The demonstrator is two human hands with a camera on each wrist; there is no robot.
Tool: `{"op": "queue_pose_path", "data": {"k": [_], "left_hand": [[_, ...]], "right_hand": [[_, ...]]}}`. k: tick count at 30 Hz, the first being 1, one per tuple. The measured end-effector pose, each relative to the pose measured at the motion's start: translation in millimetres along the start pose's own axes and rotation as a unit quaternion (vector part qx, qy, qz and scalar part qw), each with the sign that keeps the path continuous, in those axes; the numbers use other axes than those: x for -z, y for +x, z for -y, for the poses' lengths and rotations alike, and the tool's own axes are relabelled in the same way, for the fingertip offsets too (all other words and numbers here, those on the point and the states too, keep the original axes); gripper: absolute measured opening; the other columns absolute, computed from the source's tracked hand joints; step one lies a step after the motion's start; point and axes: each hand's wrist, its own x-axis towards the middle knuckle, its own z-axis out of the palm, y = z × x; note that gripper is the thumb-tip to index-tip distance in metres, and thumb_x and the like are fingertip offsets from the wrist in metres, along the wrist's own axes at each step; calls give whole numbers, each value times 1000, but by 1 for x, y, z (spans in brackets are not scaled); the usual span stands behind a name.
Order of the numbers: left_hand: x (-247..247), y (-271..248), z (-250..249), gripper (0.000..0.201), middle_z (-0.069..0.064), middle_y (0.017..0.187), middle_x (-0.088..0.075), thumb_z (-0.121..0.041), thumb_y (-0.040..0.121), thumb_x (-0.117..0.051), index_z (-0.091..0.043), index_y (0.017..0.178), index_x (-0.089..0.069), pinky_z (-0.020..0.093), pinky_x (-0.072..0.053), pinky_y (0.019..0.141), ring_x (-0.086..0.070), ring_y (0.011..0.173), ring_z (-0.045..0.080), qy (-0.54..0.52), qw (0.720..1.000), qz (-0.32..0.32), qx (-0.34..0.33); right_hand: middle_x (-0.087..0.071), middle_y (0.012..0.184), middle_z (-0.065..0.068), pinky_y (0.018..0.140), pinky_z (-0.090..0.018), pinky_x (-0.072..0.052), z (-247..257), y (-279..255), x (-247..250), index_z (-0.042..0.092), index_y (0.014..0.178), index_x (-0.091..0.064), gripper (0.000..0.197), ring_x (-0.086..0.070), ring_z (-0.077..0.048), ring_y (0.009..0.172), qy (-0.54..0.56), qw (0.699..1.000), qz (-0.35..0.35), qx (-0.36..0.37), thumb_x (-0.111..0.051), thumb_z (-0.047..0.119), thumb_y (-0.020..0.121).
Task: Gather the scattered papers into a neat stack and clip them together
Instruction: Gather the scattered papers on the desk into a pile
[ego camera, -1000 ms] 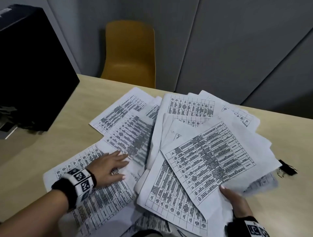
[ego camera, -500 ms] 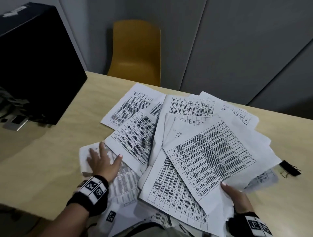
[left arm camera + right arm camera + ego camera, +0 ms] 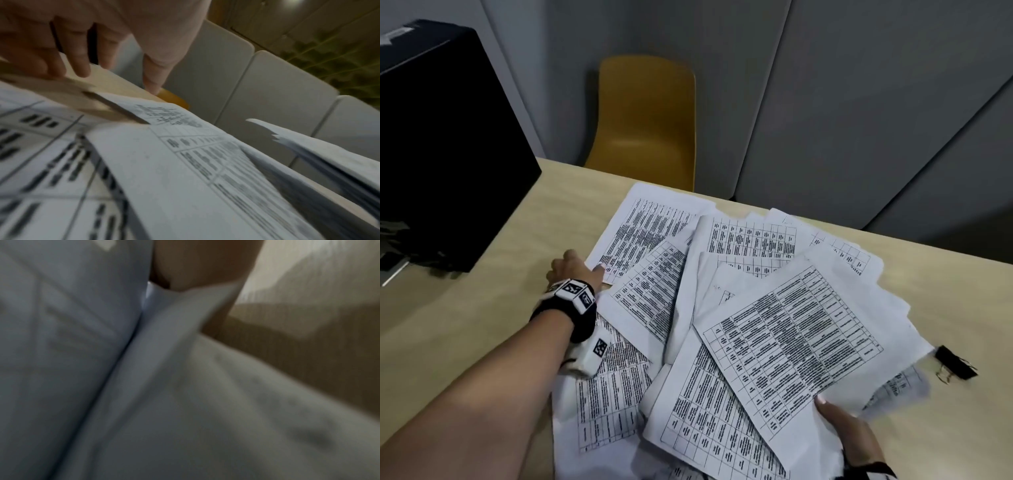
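Several printed table sheets (image 3: 739, 308) lie overlapped in a loose pile on the light wooden table (image 3: 476, 308). My left hand (image 3: 575, 270) reaches to the near corner of the far-left sheet (image 3: 647, 226); its fingers (image 3: 78, 61) point down, straight, at the paper's edge. At the pile's near right edge my right hand (image 3: 842, 425) grips several sheets, thumb on top of the uppermost one (image 3: 791, 339). The right wrist view shows only blurred paper (image 3: 102, 369) and a finger. A black binder clip (image 3: 955, 366) lies on the table just right of the pile, untouched.
A big black box (image 3: 441, 154) stands at the table's left. A yellow chair (image 3: 647, 123) sits behind the far edge, against grey wall panels (image 3: 825, 102). Bare tabletop shows left of the pile and at the far right.
My left hand pushed the near-left sheets in toward the pile, then moved forward to the far-left sheet's corner. The right hand has kept its hold on the pile's edge.
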Motion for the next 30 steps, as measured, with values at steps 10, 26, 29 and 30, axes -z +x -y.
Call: {"op": "queue_pose_path", "data": {"k": [10, 26, 29, 30], "left_hand": [[3, 22, -7, 22, 14, 98, -68, -14, 81, -59, -4, 99, -65, 35, -50, 82, -63, 91, 35, -13, 996, 80, -28], [27, -64, 84, 22, 17, 82, -66, 11, 87, -46, 1, 100, -61, 23, -53, 46, -62, 41, 15, -244, 962, 123, 31], [20, -77, 104, 18, 18, 75, -67, 7, 83, -50, 4, 94, -64, 28, -46, 58, -60, 52, 24, -152, 976, 156, 28], [21, -80, 106, 16, 18, 78, -69, 2, 82, -54, 2, 92, -66, 29, -44, 63, -62, 62, 26, -111, 982, 153, 15]], "right_hand": [[-69, 85, -6, 48, -26, -50, -4, 21, 10, -8, 118, -54, 42, -66, -14, 48, -8, 1000, 4, -15, -65, 4, 79], [-70, 94, -26, 60, -33, -53, -16, 24, 16, -8, 108, -61, 31, -69, -31, 65, -2, 1000, 17, -14, -63, 7, 82], [-68, 82, -16, 59, -33, -45, -13, 24, 15, -7, 103, -59, 22, -63, -27, 69, -7, 1000, 26, -9, -60, 4, 84], [-65, 82, -12, 58, -33, -42, -10, 22, 15, -5, 101, -58, 19, -60, -25, 70, -4, 1000, 24, -7, -59, 4, 85]]}}
